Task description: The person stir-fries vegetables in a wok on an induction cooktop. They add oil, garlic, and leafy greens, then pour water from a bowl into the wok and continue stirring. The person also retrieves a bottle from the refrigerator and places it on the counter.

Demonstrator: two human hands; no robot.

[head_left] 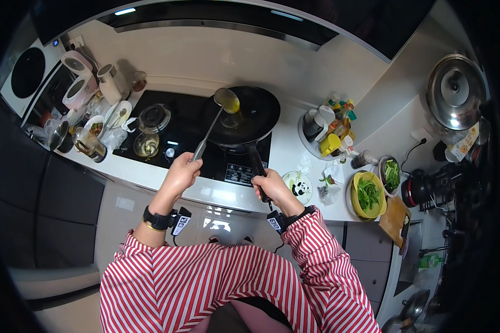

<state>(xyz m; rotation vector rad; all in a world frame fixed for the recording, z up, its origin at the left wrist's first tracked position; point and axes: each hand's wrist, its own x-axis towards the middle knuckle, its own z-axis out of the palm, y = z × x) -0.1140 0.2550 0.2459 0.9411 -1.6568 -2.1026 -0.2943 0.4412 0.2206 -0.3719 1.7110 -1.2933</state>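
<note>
In my left hand (182,173) is the grey handle of a metal ladle (226,100), the fingers wrapped round it. The ladle's bowl, with something yellowish in it, is over the left part of a black wok (258,114). A small shiny patch of liquid shows in the wok below the ladle. My right hand (274,188) grips the wok's black handle, which points toward me. Beneath the wok is the black glass cooktop (197,161). A glass bowl (146,145) with a little liquid stands on the cooktop's left side.
To the right are a panda-patterned plate (298,186), a yellow basket (364,212) of green leaves, a bowl of cut greens (391,173) and a wooden cutting board (393,222). Seasoning bottles (344,123) stand behind. Left are a lidded jug (89,145) and a rice cooker (79,91).
</note>
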